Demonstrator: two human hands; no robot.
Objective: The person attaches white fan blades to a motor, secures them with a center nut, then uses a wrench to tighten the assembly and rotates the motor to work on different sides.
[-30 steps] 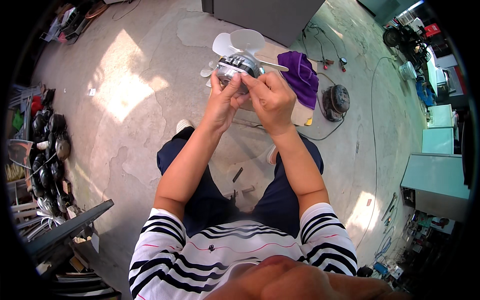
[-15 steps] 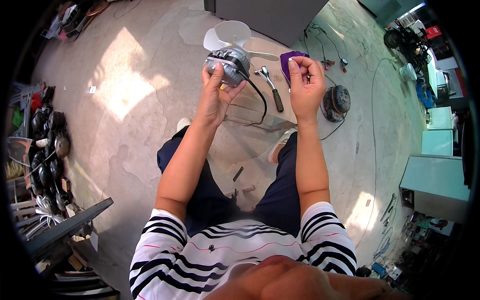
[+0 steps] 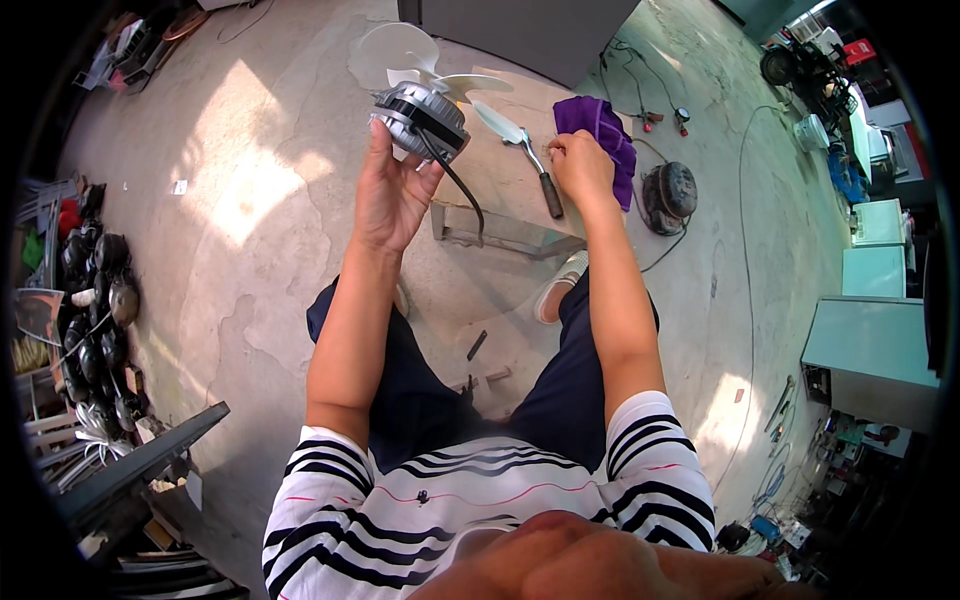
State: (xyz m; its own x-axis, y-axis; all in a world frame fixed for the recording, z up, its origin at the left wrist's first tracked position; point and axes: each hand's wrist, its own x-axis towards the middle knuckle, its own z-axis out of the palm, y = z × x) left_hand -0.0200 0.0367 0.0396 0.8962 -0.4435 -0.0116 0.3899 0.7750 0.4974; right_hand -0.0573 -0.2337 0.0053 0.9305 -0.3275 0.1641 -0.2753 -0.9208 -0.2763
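Note:
My left hand (image 3: pixel 388 205) grips a silver fan motor (image 3: pixel 420 108) with pale plastic blades (image 3: pixel 398 45) raised behind it and a black cable (image 3: pixel 460 188) hanging from it. The motor is held above the left part of a low wooden stand (image 3: pixel 480 170). My right hand (image 3: pixel 582 172) is down over the stand's right part, fingers curled and pinched near its top; what they hold, if anything, is hidden. Beside that hand lie a ratchet with a dark handle (image 3: pixel 550 195) and a purple cloth (image 3: pixel 622 150).
A grey cabinet (image 3: pixel 510 38) stands behind the stand. A black compressor (image 3: pixel 670 195) and gauge hoses (image 3: pixel 682 118) sit to the right. Heaped dark units (image 3: pixel 95 300) and a metal bar (image 3: pixel 140 450) line the left. Pale appliance bodies (image 3: pixel 865 340) are at far right.
My left hand has carried the motor up and leftward. My right hand left the motor, rose beside it, then moved down onto the stand, leftward of where it was half a second ago.

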